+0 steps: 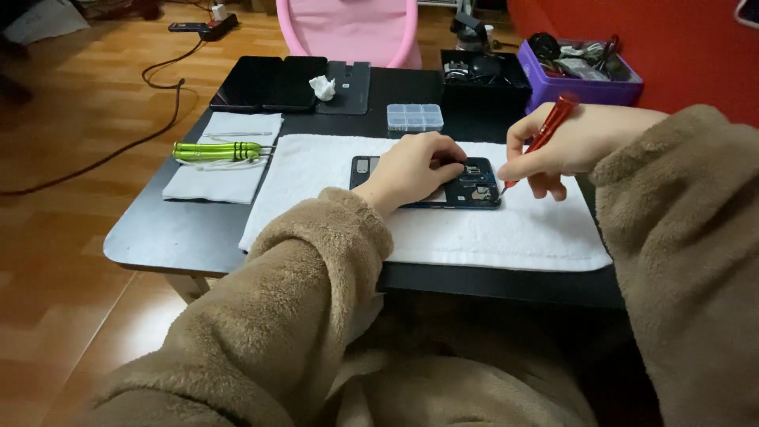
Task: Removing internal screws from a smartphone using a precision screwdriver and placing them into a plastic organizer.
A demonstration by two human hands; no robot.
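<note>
An opened phone (474, 190) with its insides showing lies on a white towel (506, 233) on a small black table (158, 237). My left hand (415, 168) rests on the phone's middle, fingers curled over it and pressing it down. My right hand (563, 146) holds a red screwdriver (545, 133) like a pen. Its tip touches the phone's right end. Both arms wear fuzzy brown sleeves.
Green-handled tools (215, 150) lie on a white cloth (225, 170) at the left. At the back sit a clear parts box (414, 117), dark phone panels (269, 82), a crumpled tissue (322, 87), a black tray (484, 75) and a purple bin (581, 75). A pink chair (348, 30) stands behind.
</note>
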